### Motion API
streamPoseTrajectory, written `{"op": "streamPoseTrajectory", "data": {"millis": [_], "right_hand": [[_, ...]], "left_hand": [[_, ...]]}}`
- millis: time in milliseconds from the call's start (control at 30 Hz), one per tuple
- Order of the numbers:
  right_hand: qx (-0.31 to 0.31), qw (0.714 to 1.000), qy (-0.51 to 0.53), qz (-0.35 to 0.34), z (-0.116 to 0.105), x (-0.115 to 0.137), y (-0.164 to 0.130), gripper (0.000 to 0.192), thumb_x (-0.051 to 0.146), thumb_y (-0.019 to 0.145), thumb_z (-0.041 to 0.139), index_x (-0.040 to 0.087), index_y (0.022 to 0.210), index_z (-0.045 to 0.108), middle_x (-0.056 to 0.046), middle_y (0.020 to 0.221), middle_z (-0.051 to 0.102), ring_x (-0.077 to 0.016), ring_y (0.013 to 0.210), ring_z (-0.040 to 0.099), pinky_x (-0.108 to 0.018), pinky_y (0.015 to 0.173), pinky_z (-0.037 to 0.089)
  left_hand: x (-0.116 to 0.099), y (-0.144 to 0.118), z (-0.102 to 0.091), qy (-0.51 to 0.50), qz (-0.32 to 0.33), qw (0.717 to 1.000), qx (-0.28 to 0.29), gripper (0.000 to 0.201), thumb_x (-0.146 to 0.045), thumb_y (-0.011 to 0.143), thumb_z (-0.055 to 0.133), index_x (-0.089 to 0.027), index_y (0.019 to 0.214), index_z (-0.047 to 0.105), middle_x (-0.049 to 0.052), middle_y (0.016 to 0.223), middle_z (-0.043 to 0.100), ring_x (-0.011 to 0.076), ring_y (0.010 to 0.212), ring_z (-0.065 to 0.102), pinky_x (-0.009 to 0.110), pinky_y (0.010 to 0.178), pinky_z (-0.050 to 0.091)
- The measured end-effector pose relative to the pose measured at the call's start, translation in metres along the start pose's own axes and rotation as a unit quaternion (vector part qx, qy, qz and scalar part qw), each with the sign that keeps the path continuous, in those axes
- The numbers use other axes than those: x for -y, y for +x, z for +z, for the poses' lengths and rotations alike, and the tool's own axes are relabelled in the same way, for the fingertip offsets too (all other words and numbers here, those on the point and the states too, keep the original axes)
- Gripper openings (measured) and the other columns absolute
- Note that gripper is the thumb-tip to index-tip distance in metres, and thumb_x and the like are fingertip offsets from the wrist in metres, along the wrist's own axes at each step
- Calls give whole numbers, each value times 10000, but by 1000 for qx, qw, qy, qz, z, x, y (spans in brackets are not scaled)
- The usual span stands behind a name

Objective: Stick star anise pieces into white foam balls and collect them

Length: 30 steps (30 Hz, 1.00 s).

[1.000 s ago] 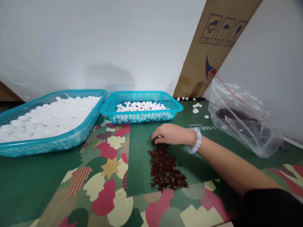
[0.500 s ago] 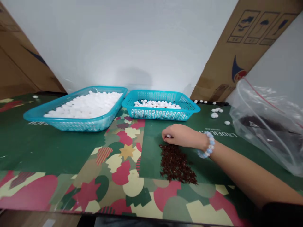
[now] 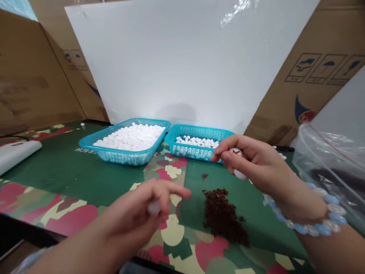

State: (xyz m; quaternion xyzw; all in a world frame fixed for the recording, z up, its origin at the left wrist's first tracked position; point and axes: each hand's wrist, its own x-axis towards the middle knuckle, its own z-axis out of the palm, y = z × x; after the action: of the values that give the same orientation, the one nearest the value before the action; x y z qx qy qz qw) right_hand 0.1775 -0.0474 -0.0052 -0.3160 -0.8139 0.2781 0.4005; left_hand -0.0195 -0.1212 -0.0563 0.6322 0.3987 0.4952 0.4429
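My left hand (image 3: 137,219), blurred, is raised over the patterned front of the table. Its index finger points right, and the other fingers curl around a white ball (image 3: 154,207). Higher up on the right, my right hand (image 3: 256,163) pinches a white ball with a reddish-brown mark (image 3: 236,152) between thumb and fingers. A second white ball (image 3: 240,174) shows under its thumb. Below and between the hands lies a pile of small dark brown pieces (image 3: 225,217). A small dark blurred bit (image 3: 204,176) appears just beyond the pile.
A blue basket heaped with white balls (image 3: 125,156) stands at the back left. Beside it, a lower blue basket (image 3: 185,151) holds white balls, some brown-marked. A clear bag of dark material (image 3: 327,167) sits right. Cardboard (image 3: 34,72) and a white board (image 3: 188,61) stand behind.
My left hand has come into view with a white ball. My right hand has risen from the pile and turned, showing a brown-marked ball. The view has shifted left and upward.
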Motion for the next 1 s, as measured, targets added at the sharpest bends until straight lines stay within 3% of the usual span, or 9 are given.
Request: {"op": "streamPoseTrajectory", "data": {"millis": [33,100,133,267,433,633,1000], "right_hand": [[-8,999,48,-8,1,4,0,56,245,663,403,201,645,433,25,486,441,-44,333,301,-181,292,212],[-16,989,143,-19,5,8,1,16,203,646,418,199,632,413,23,534,476,-34,345,323,-163,288,212],[-12,983,181,-20,6,8,2,25,179,637,422,196,624,409,23,547,485,-28,352,331,-155,288,213],[10,968,251,27,9,1,7,51,135,598,433,176,625,446,30,524,482,-14,333,302,-144,286,209],[-3,970,233,67,5,-9,11,23,153,595,451,163,602,471,35,488,455,-16,331,282,-152,290,200],[-6,979,204,-1,9,-13,15,83,118,617,470,173,601,530,34,580,494,-19,383,321,-154,323,230],[-34,984,171,25,23,-17,10,71,120,630,490,182,596,487,60,525,449,-30,432,336,-155,365,247]], "left_hand": [[-11,17,3,0,-28,998,65,95,-115,634,463,-178,614,532,20,877,533,96,725,491,165,562,410],[-25,44,8,-63,6,996,65,146,-70,576,510,-186,663,530,3,770,542,67,633,495,148,542,413],[-28,54,10,-90,-7,993,82,237,-54,558,526,-207,739,509,-7,686,545,68,599,501,150,518,417],[-24,78,14,-161,15,983,90,381,-8,484,573,-236,766,456,-45,586,497,84,560,527,160,471,437],[-18,96,9,-133,57,987,67,325,-62,480,598,-219,735,473,-50,583,498,87,537,536,166,473,448],[-14,104,6,-134,75,987,39,291,-48,494,593,-216,714,504,-36,629,589,79,578,544,146,499,453],[-9,104,13,-95,70,991,69,228,-5,476,586,-196,599,588,-40,627,568,55,596,532,98,537,447]]}}
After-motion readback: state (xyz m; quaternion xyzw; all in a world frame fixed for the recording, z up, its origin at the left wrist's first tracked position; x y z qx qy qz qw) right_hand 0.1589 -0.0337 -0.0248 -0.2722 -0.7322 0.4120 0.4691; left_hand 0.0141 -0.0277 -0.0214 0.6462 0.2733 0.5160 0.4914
